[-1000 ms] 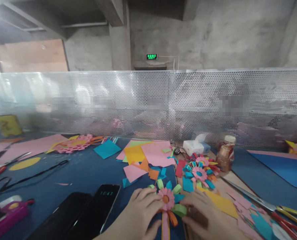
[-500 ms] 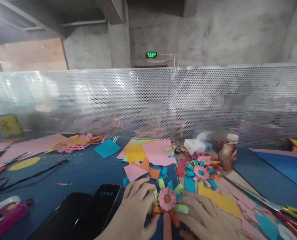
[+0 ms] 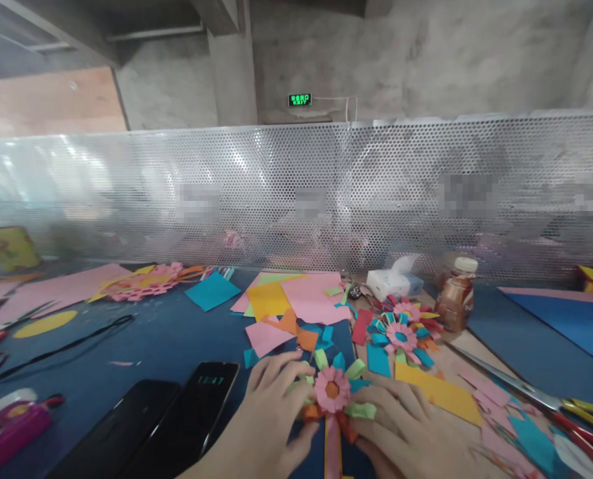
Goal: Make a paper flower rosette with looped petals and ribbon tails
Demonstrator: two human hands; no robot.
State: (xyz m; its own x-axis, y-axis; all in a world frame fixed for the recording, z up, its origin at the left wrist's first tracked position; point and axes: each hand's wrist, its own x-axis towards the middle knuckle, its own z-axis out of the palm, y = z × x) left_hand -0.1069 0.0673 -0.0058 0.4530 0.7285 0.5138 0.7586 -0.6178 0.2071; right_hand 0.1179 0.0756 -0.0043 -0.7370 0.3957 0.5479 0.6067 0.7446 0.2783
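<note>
A paper flower [image 3: 332, 390] lies on the blue tabletop at the bottom centre, with a pink ring, an orange middle and green, blue and orange looped strips around it. Below it runs a pink and yellow paper strip [image 3: 333, 446]. My left hand [image 3: 272, 406] rests at the flower's left side, fingers curved over the green and orange loops. On the right, my right hand [image 3: 406, 422] touches the green and blue loops, its fingers spread and partly bent. Neither hand is closed round the flower; the undersides of both are hidden.
Two dark phones [image 3: 191, 419] lie left of my left hand. Scissors [image 3: 520, 386], yellow paper [image 3: 438, 392] and scraps lie right. Behind are finished flowers [image 3: 400, 336], a brown bottle [image 3: 456, 296], a tissue box [image 3: 393, 285], coloured sheets [image 3: 311, 298] and a perforated metal screen [image 3: 276, 166].
The whole view has shifted slightly, so things appear a little higher. Both hands stay at the flower, my right hand's fingers lying a little further over the right-hand loops.
</note>
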